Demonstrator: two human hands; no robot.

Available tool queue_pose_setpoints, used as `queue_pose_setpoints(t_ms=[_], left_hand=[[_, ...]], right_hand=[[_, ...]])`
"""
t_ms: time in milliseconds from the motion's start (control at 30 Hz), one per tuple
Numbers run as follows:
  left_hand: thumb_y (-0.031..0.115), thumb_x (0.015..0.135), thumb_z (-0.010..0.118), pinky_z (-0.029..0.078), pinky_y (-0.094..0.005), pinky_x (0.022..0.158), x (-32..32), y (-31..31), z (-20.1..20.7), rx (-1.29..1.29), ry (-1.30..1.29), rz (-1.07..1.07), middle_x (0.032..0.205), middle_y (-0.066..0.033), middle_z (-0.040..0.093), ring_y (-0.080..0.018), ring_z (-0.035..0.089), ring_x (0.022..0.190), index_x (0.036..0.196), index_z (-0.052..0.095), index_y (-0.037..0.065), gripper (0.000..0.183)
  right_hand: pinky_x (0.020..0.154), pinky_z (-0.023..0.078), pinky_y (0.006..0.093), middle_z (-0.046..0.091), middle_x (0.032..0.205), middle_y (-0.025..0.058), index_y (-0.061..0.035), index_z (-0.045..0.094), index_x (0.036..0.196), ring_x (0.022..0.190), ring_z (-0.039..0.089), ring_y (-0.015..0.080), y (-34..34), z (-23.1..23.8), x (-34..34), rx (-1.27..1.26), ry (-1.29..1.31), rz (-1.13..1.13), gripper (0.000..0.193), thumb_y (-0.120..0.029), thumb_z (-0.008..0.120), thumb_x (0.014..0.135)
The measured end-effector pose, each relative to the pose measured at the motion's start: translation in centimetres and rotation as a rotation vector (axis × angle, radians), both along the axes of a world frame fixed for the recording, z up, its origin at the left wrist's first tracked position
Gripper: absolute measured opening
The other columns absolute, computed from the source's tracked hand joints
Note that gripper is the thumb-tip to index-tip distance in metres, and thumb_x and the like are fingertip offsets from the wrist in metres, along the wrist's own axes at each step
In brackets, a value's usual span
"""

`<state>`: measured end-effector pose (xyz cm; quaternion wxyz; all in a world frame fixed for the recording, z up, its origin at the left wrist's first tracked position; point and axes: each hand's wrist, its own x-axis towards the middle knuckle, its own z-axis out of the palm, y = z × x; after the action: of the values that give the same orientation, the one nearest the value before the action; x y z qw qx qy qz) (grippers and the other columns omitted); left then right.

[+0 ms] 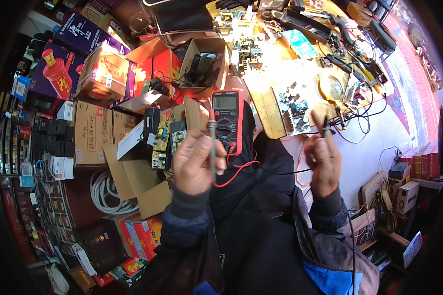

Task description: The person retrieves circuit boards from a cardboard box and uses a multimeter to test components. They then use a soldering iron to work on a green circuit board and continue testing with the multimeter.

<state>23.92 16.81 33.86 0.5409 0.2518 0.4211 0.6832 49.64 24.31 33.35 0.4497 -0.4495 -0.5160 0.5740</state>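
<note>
"Just beyond the person's lap, what lay there?"

"One red-cased digital multimeter, with a single round dial and one grey display. It sat left of the wooden table."

"How many leads?"

"Two: one red lead, looping below the meter, and one black lead, running across the dark trousers toward the right."

"And the hands?"

"The left hand grasped one probe, the red-tipped probe, upright between thumb and fingers, just beside the meter. The right hand gripped the other, a black probe, its tip pointing up near the table's edge."

"What was near that?"

"One populated circuit board at the table's near edge, and just past it one yellow-rimmed magnifying glass."

"Left of the meter?"

"At least two more boards, one of them a yellowish circuit board, stood by an open cardboard carton. Further left lay one coil of pale cable. Farther off, two purple boxes stood near one carton of black adapters and cords."
</note>
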Motion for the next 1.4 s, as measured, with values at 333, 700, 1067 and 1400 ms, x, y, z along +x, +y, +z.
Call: queue_pose_setpoints(t_ms=[333,700,1067,1400], left_hand=[[0.014,0.108,0.048,0.060,-0.0315,0.059,-2.6,0.7,2.4,0.236,-0.084,-0.064,0.104,-0.0260,0.071,-0.0269,0.074,0.076,0.143,0.050,0.002,0.037],[0.011,0.100,0.066,0.053,-0.0293,0.080,2.6,10.0,-2.3,0.305,0.123,0.014,0.100,-0.0111,0.073,-0.0153,0.067,0.088,0.127,0.060,0.000,0.030],[0.022,0.107,0.059,0.054,-0.0284,0.078,3.4,14.0,-6.0,0.113,0.481,0.055,0.099,-0.0124,0.074,-0.0157,0.069,0.085,0.126,0.061,-0.001,0.031],[0.021,0.107,0.058,0.054,-0.0282,0.077,3.6,14.8,-7.3,0.089,0.447,0.058,0.098,-0.0133,0.074,-0.0167,0.071,0.086,0.127,0.060,-0.002,0.030]], right_hand=[[0.040,0.042,0.0209,0.061,0.093,0.0178,-0.0022,0.032,0.158,0.046,0.047,0.0098,1.9,2.5,2.1,0.209,0.343,-0.059,0.057,-0.012,0.045,0.103],[0.074,0.058,0.0305,0.069,0.112,0.0235,0.0013,0.047,0.133,0.097,0.073,0.0263,4.5,2.2,0.2,0.249,0.307,0.051,0.042,-0.010,0.068,0.098],[0.074,0.051,0.0277,0.070,0.096,0.0140,0.0021,0.070,0.121,0.078,0.065,0.0179,9.2,-0.2,-2.1,0.449,-0.243,-0.063,0.027,-0.005,0.064,0.096],[0.068,0.054,0.0267,0.073,0.090,0.0110,0.0014,0.063,0.110,0.075,0.067,0.0112,10.8,-1.8,-4.5,0.315,-0.290,-0.047,0.018,-0.010,0.067,0.097]])
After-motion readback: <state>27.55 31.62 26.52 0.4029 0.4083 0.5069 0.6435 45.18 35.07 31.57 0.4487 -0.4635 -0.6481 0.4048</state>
